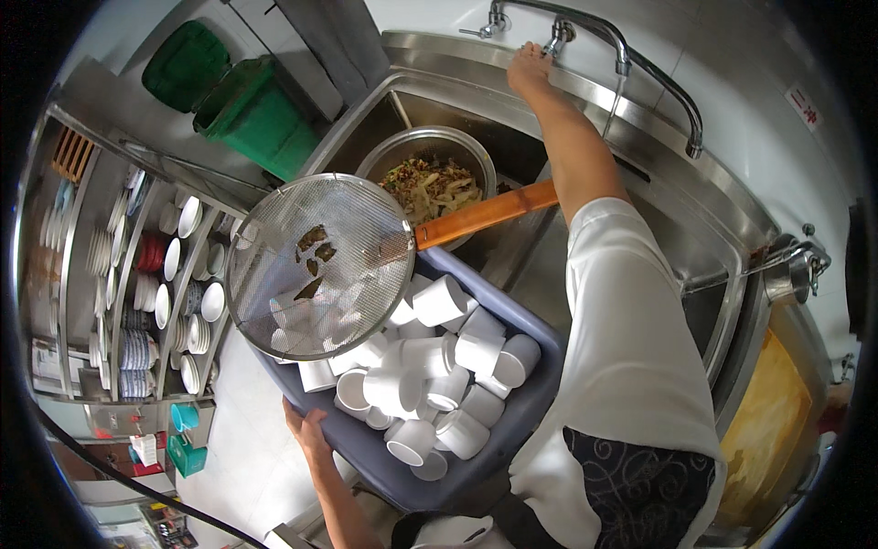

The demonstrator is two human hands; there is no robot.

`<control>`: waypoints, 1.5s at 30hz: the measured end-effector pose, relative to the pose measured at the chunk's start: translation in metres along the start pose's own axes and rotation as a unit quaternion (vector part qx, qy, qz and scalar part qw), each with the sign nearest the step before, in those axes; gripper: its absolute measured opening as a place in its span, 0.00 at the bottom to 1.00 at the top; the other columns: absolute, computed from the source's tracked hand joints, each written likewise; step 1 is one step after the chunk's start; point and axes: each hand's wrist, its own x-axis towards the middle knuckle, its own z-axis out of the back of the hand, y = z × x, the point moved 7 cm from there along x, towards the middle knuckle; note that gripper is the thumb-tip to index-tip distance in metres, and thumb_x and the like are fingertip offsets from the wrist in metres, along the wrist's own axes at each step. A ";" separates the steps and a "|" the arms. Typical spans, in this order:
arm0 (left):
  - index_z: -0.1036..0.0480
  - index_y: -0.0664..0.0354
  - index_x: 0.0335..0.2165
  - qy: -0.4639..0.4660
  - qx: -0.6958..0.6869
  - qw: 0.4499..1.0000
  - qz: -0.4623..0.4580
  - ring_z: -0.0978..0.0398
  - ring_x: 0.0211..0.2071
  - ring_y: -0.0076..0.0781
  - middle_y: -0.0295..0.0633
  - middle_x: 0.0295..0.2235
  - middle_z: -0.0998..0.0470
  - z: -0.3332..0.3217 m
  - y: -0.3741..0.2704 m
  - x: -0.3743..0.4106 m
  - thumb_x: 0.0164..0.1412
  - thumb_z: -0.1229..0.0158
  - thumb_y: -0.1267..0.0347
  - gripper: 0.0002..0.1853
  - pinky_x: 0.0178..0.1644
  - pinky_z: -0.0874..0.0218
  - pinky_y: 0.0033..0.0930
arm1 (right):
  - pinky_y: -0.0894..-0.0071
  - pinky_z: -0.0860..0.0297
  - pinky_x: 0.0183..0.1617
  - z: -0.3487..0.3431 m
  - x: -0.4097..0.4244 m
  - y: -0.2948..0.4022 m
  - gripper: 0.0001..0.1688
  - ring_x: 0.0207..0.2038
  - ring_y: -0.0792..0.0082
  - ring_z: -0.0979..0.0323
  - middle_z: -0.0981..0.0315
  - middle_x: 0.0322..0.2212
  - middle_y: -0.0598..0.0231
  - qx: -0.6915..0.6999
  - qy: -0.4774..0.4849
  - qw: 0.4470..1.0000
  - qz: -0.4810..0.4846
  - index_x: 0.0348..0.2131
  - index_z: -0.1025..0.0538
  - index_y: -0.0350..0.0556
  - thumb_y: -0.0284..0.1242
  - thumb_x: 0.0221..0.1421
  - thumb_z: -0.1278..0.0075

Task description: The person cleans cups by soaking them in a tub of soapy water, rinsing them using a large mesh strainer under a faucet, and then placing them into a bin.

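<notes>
My right hand (531,67) is stretched up to the chrome wall tap (559,38), its fingers at the valve. A thin stream of water falls from a spout (623,67) into the steel sink. My left hand (306,429) grips the rim of a grey-blue plastic tub (405,480) full of white cups (439,302). Across the tub's far left corner lies a round wire-mesh strainer (322,267) with a wooden handle (487,213) and a few dark scraps on its mesh. Beyond it, a steel colander (487,154) in the sink holds food scraps (435,185).
A green lidded bin (257,117) stands open at the upper left. Steel shelves (161,384) on the left carry stacked plates and bowls. The sink's steel rim (439,48) runs along the tiled wall. A steel pot (789,274) is at the far right.
</notes>
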 end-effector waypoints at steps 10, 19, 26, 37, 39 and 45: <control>0.44 0.66 0.50 -0.015 -0.009 1.000 -0.012 0.34 0.28 0.30 0.41 0.34 0.33 -0.003 0.008 0.001 0.31 0.54 0.83 0.39 0.26 0.40 0.24 | 0.51 0.48 0.57 -0.015 -0.011 -0.017 0.29 0.61 0.63 0.59 0.58 0.59 0.59 0.031 -0.060 0.997 0.021 0.52 0.36 0.46 0.32 0.49 0.56; 0.42 0.65 0.48 -0.003 -0.023 0.999 -0.028 0.35 0.25 0.26 0.39 0.30 0.32 0.010 0.023 0.019 0.32 0.55 0.83 0.36 0.24 0.42 0.24 | 0.61 0.31 0.37 -0.002 -0.145 0.068 0.36 0.38 0.67 0.30 0.32 0.43 0.59 0.288 0.409 0.832 0.239 0.51 0.36 0.49 0.53 0.50 0.57; 0.46 0.65 0.53 0.017 0.004 0.999 -0.039 0.34 0.33 0.33 0.43 0.39 0.33 0.007 0.019 0.047 0.30 0.53 0.85 0.42 0.32 0.39 0.27 | 0.75 0.31 0.25 0.016 -0.305 0.016 0.27 0.21 0.74 0.28 0.27 0.23 0.60 0.288 0.603 0.685 0.290 0.32 0.29 0.37 0.47 0.50 0.51; 0.41 0.67 0.48 0.071 0.058 0.994 -0.053 0.35 0.37 0.39 0.45 0.41 0.34 -0.002 0.043 0.052 0.30 0.54 0.80 0.36 0.39 0.39 0.34 | 0.76 0.35 0.26 0.052 -0.443 -0.010 0.08 0.20 0.74 0.31 0.29 0.18 0.62 0.570 0.587 0.518 0.251 0.22 0.29 0.37 0.25 0.43 0.46; 0.40 0.67 0.47 0.059 0.048 0.996 -0.044 0.34 0.36 0.39 0.44 0.40 0.33 0.001 0.043 0.052 0.29 0.54 0.80 0.36 0.39 0.39 0.34 | 0.75 0.34 0.26 0.067 -0.441 -0.011 0.10 0.20 0.72 0.29 0.28 0.18 0.59 0.618 0.550 0.512 0.229 0.26 0.30 0.35 0.23 0.42 0.46; 0.42 0.62 0.47 0.073 -0.059 0.995 0.029 0.36 0.32 0.30 0.40 0.35 0.34 -0.025 0.028 0.030 0.37 0.52 0.82 0.32 0.34 0.40 0.29 | 0.80 0.30 0.26 0.127 -0.385 -0.054 0.28 0.29 0.73 0.26 0.28 0.34 0.54 0.747 0.364 0.531 0.166 0.46 0.43 0.40 0.19 0.46 0.49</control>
